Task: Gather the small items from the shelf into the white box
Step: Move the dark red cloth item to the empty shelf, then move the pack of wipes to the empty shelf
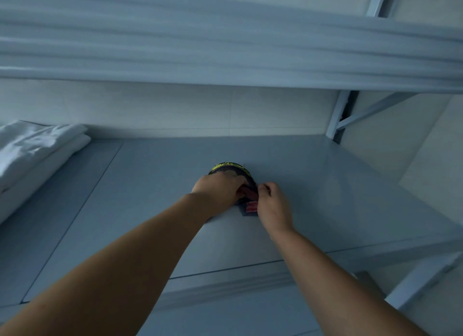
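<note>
**Head view.** We look down both forearms to a small heap of items [248,200] on the grey shelf [325,185]. It lies about mid-depth, well apart from the folded white cloth [37,147] at the shelf's left end; an upper shelf [225,47] crosses overhead; the white box is not in view.

- **The heap:** it holds a dark round piece [229,169] with a yellow-green rim, farthest from us; a red piece [248,192] between the hands; and a flat dark card [251,207] with a red label, nearest us. What each one is we cannot tell.
- **Left hand:** the left hand [220,190] lies over the round piece; its fingers [239,182] are curled down onto it and reach the red piece.
- **Right hand:** the right hand [273,205] meets the heap from the other side; its fingers [265,187] are bent in and pinch the edge of the red piece, while its heel partly covers the card.

**Handling, as we judge it:**

- All the pieces look thin and light, so weight is no concern.
- The round piece's ragged rim suggests something soft that will fold under a squeeze; it is best cupped from above.
- The card looks stiff and lies flat on the smooth shelf, so it should be raised by a corner or slid to the shelf's front edge.
- Loose, stacked pieces may slip apart; pressing the heap between both hands seems safest.
</note>
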### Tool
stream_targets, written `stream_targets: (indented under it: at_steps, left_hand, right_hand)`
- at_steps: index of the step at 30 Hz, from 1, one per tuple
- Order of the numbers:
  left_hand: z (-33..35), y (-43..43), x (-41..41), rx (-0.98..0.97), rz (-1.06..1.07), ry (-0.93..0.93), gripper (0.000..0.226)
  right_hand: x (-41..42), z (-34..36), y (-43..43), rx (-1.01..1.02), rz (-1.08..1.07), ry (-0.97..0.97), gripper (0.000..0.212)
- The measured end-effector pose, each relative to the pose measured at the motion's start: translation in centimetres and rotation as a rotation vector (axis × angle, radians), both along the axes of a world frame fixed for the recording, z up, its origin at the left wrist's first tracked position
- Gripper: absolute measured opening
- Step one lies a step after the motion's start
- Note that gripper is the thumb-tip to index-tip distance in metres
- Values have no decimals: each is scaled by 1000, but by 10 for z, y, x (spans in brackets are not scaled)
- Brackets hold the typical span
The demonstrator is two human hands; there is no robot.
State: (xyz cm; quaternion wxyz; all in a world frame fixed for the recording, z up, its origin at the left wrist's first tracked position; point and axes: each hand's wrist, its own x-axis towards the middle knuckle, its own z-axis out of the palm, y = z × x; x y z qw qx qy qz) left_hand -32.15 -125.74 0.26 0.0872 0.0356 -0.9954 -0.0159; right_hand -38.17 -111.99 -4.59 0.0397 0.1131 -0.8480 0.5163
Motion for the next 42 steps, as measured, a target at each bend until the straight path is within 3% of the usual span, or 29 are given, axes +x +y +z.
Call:
stream_targets:
  at_steps: [9, 18, 31, 42]
  left_hand:
    - [8, 7, 3, 5, -95, 69, 41]
    - [5, 65, -21, 41, -241, 41, 50]
    - [6, 227, -8, -102, -492, -46, 57]
    - [-2, 421, 91, -115, -692, -57, 59]
  right_hand:
    - [7, 10, 25, 35, -6, 64, 21]
    - [13, 3, 105, 235, -167, 179, 21]
    - [75, 8, 266, 519, -356, 204, 43]
    - [220, 1, 444, 610, -589, 123, 41]
